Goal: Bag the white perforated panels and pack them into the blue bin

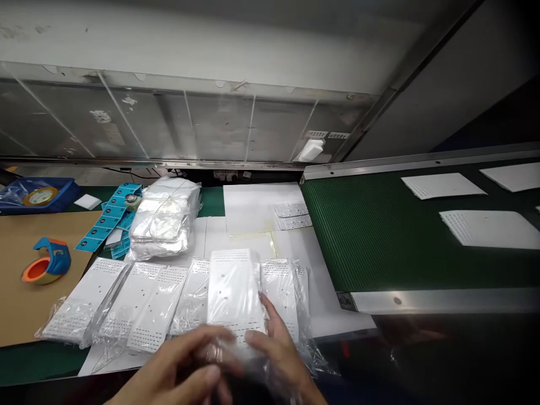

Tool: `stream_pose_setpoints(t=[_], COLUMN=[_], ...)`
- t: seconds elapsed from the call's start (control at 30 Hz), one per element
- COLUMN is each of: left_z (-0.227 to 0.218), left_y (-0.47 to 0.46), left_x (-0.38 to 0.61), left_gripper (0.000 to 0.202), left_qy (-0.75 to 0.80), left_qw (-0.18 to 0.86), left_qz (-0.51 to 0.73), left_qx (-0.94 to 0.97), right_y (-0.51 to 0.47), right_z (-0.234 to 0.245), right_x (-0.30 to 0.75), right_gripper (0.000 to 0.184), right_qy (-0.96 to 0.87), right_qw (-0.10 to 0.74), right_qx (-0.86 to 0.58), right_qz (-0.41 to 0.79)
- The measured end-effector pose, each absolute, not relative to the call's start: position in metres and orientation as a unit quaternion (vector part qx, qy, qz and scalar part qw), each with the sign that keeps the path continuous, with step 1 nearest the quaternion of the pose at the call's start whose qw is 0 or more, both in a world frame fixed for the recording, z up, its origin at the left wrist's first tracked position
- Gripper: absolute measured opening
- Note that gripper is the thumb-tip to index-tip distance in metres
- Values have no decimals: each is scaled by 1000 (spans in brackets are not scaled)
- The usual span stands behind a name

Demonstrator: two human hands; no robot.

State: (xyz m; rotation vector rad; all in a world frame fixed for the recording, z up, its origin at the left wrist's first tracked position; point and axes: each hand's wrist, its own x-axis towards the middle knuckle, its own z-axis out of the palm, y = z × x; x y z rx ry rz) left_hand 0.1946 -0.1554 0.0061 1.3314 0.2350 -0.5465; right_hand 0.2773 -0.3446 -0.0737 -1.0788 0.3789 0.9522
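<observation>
My right hand [280, 346] grips a clear plastic bag holding white slotted cards [234, 287], thumb in front and fingers along its right side. The bag is tilted up at the table's front edge. Close to its lower end is my left hand [185, 360], its fingers curled and smeared by motion, so whether it pinches the plastic cannot be made out. Similar bagged white cards [112, 298] lie in a row to the left. Another bagged set [280, 292] lies just right of the held one.
A conveyor with a green belt [337, 236] carries white cards [442, 185] at right. Behind the row sits a stack of clear bags [164, 219]. Blue label strips [107, 216], an orange-and-blue tape dispenser [46, 261] and a blue tray [63, 188] are at left.
</observation>
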Motion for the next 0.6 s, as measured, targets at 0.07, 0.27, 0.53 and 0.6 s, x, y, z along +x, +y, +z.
stream_pose_setpoints(t=[0.07,0.27,0.53,0.6], left_z=[-18,-92,-166,-179], left_y=[-162,-188,-238,-244], left_x=[212,287,414,424], left_gripper=[56,50,66,65], left_qy=[121,63,-98,-109], left_qw=[717,522,388,372], left_qz=[-241,-173,-217,-243], left_qx=[643,833,890,889], right_y=[-368,-431,-436,-434], right_z=[-84,-142,-166,-164], right_x=[280,264,270,266], right_gripper=[89,72,73,74], right_qy=[142,146,244,285], right_qw=[727,619,652,668], right_qx=[-555,-732,-688,-667], right_qz=[378,244,205,166])
